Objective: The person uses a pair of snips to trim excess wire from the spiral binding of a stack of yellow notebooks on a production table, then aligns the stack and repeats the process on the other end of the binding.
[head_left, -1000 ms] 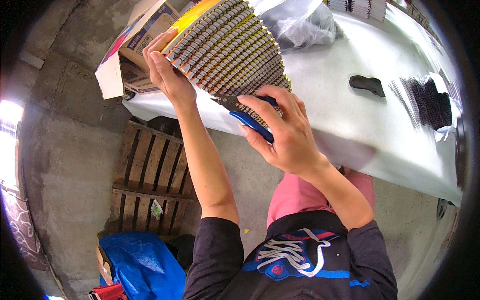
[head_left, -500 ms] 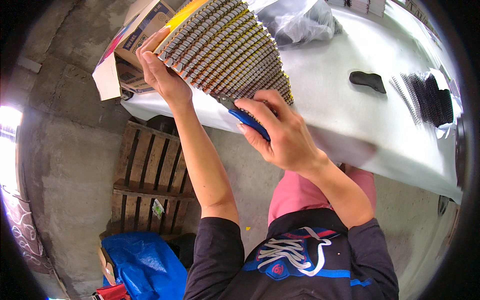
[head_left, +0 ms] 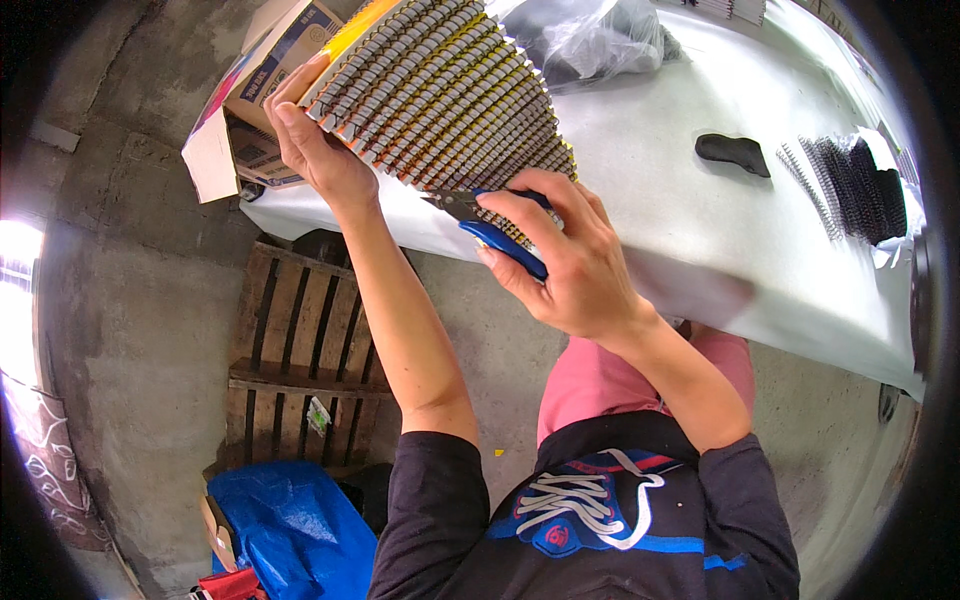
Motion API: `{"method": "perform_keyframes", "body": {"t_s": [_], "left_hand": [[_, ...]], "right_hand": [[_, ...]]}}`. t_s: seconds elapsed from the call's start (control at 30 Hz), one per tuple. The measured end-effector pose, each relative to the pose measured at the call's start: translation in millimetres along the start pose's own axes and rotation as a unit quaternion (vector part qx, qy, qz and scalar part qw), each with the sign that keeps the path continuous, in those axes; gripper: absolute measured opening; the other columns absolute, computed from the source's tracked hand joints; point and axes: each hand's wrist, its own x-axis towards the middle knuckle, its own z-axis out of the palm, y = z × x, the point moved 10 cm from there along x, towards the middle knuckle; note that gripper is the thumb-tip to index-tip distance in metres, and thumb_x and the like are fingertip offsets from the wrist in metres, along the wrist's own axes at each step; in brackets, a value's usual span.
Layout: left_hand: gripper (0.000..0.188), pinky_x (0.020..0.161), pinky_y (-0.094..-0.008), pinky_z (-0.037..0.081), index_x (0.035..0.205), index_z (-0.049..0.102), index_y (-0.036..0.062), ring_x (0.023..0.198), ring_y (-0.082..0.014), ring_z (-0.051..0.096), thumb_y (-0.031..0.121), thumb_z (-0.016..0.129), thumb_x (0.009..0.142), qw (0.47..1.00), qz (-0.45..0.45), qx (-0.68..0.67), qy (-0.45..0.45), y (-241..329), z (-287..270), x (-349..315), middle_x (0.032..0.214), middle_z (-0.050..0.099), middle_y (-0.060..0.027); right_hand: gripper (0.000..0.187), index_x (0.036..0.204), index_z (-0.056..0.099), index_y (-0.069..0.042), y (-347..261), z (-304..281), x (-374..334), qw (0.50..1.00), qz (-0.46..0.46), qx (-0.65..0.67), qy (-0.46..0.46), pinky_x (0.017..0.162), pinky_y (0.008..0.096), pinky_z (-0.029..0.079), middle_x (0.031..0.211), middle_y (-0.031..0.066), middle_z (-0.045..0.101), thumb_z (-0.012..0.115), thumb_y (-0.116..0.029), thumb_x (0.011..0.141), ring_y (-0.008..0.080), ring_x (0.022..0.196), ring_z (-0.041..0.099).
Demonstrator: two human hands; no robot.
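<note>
A thick stack of spiral-bound notebooks (head_left: 440, 95) is in front of me, its rows of grey coils facing me and yellow and orange edges showing between them. Wrapped round the stack's left end is my left hand (head_left: 325, 150), fingers closed on it. My right hand (head_left: 575, 250) grips pliers with blue handles (head_left: 505, 248), the handles spread apart. The metal jaws (head_left: 455, 203) are at the lower ends of the coils, near the stack's front edge. Whether the jaws bite on a coil is too small to tell.
The white-covered table (head_left: 640, 150) carries a clear plastic bag (head_left: 600, 40) of dark items, a black pouch-like object (head_left: 733, 155) and a bundle of black coils (head_left: 860, 190). An open cardboard box (head_left: 255, 120) stands at left. Below are a wooden pallet (head_left: 300, 350) and blue sheeting (head_left: 290, 520).
The pliers' handles have spread wider in my right hand. Both my left hand and the notebook stack have shifted slightly left.
</note>
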Motion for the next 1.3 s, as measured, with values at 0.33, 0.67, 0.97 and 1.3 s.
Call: {"method": "perform_keyframes", "body": {"t_s": [0.33, 0.67, 0.97, 1.3], "left_hand": [[0.053, 0.084, -0.0336, 0.048, 0.104, 0.058, 0.0008, 0.092, -0.0175, 0.058, 0.045, 0.030, 0.099, 1.000, 0.013, 0.001, 0.005, 2.7, 1.1, 0.9, 0.099, 0.057, -0.0102], [0.051, 0.086, -0.0311, 0.048, 0.101, 0.058, 0.0018, 0.092, -0.0131, 0.057, 0.042, 0.027, 0.100, 1.000, -0.011, -0.024, -0.006, 2.5, 4.9, 0.2, 0.099, 0.055, -0.0071], [0.051, 0.080, -0.0303, 0.051, 0.104, 0.056, 0.0004, 0.089, -0.0132, 0.060, 0.042, 0.028, 0.100, 0.999, -0.005, -0.046, -0.006, 1.8, 6.3, 0.0, 0.101, 0.059, -0.0089], [0.054, 0.079, -0.0325, 0.054, 0.108, 0.055, -0.0007, 0.089, -0.0173, 0.062, 0.046, 0.029, 0.099, 0.999, -0.004, -0.032, -0.004, 0.2, 2.1, -0.7, 0.103, 0.060, -0.0116]], "right_hand": [[0.024, 0.105, 0.056, -0.006, 36.4, 52.9, -25.6, 0.767, 0.385, 0.491, -0.147, 0.064, 0.0320, 0.048, 0.083, 0.0124, 0.060, 0.061, -0.023, 0.089, 0.0258, 0.073, 0.062], [0.039, 0.114, 0.055, -0.011, 5.5, 0.5, -10.3, 1.000, 0.008, -0.010, 0.009, 0.081, 0.0431, 0.044, 0.107, 0.0117, 0.051, 0.068, -0.025, 0.079, 0.0311, 0.093, 0.054], [0.031, 0.110, 0.058, -0.011, 7.9, 9.7, -9.5, 1.000, 0.006, 0.026, -0.014, 0.070, 0.0381, 0.048, 0.103, 0.0110, 0.053, 0.066, -0.022, 0.082, 0.0270, 0.085, 0.057], [0.028, 0.112, 0.056, -0.007, 38.1, 35.2, -18.3, 0.911, 0.242, 0.316, -0.112, 0.069, 0.0362, 0.048, 0.085, 0.0088, 0.056, 0.061, -0.024, 0.089, 0.0205, 0.076, 0.059]]}}
